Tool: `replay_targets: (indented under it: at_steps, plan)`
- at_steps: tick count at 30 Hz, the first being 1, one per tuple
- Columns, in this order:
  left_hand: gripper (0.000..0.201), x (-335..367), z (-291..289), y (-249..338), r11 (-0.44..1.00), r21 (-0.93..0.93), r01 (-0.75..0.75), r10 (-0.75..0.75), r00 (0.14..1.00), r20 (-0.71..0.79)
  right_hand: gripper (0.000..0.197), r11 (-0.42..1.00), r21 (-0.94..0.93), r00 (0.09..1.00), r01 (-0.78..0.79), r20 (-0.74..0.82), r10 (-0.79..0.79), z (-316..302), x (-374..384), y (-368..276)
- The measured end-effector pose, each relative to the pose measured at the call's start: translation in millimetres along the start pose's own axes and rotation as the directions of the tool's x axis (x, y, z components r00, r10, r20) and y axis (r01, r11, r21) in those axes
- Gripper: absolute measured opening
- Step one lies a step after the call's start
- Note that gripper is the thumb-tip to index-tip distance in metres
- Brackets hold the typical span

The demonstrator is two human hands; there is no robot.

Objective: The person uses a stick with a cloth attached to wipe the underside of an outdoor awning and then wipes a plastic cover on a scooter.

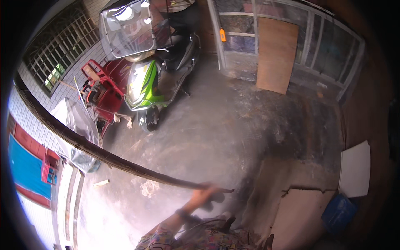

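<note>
My left hand (207, 196) is closed around a long wooden pole (110, 157), close to its thin near end. The pole is dark, rough and slightly bent, like a stripped branch. It slants up and away to the far left, well above the floor. A dark band circles my left wrist, and a patterned sleeve (160, 239) covers the forearm. At the lower edge, right of my patterned clothing, a dark shape (268, 241) may be my right hand; it lies in shadow and its fingers cannot be made out.
A green and white scooter (143, 85) with a windshield stands at the far left beside a red metal cart (108, 89). Clear plastic sheeting (77, 121) hangs below the barred window. A brown board (277, 56) leans on the glazed partition. Flat panels (300, 214) and a blue container (338, 212) lie right.
</note>
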State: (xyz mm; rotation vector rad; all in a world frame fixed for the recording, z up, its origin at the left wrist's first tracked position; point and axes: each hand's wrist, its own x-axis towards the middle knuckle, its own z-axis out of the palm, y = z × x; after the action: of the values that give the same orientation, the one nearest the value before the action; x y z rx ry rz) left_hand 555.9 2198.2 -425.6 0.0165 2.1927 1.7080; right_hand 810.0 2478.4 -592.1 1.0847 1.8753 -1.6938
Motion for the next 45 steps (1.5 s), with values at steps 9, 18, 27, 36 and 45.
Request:
replay_targets:
  at_steps: [9, 18, 27, 36, 45]
  plan:
    - [0.024, -16.1, -54.8, -24.6, 0.996, 0.050, -0.075, 0.090, 0.858, -0.506, 0.041, 0.949, -0.298, 0.968, 0.100, 0.251, -0.023, -45.5, 98.6, -104.4]
    - [0.025, -102.0, -88.3, -26.4, 0.993, -0.107, 0.055, -0.120, 0.396, -0.910, 0.041, 0.791, -0.601, 0.882, 0.114, 0.427, 0.198, -29.6, 149.0, -228.8]
    - [0.031, -169.8, -171.9, -62.6, 0.976, -0.202, 0.075, -0.204, 0.015, -0.979, 0.033, 0.914, -0.391, 0.747, 0.107, 0.639, 0.186, 100.9, 175.1, -275.1]
    - [0.026, -251.2, -283.4, -98.4, 0.952, -0.301, 0.061, -0.274, -0.272, -0.922, 0.028, 0.794, -0.529, 0.677, 0.298, 0.704, 0.216, 317.0, 153.0, -324.8]
    - [0.025, -325.0, -401.7, -162.3, 0.955, -0.242, 0.174, -0.111, -0.544, -0.832, 0.034, 0.175, -0.212, 0.190, 0.962, 0.973, 0.135, 532.6, 63.5, -369.6]
